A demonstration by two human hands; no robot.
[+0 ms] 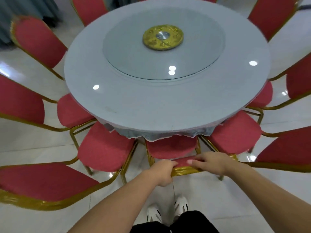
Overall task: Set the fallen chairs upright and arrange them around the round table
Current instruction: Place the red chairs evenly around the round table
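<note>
Both hands clamped on the gold top rail of the nearest chair: left hand curled tight round the rail's left end, fingers wrapped over the front edge, right hand flatter on the right end with fingers pressed down over the red padding of the back. Standing upright already, that chair, seat tucked partway under the near edge of the round table, tablecloth fringe hanging just over the seat. Squeezed in between a chair left of it and a chair right of it, frames nearly touching on both sides. Further round the table, more red-and-gold chairs fanned out on the left and right, plus a few backs poking up at the far side, all apparently on their legs. No fallen chair anywhere in view, though can't see the floor behind or much past the table's far rim. On the table itself just the glass turntable with its gold hub. So, looks pretty much like the last stretch: probably only a final nudge to square this one in and even out the spacing, maybe a check for stragglers out of shot. Bit blurry overall, so fine gaps hard to judge.
</note>
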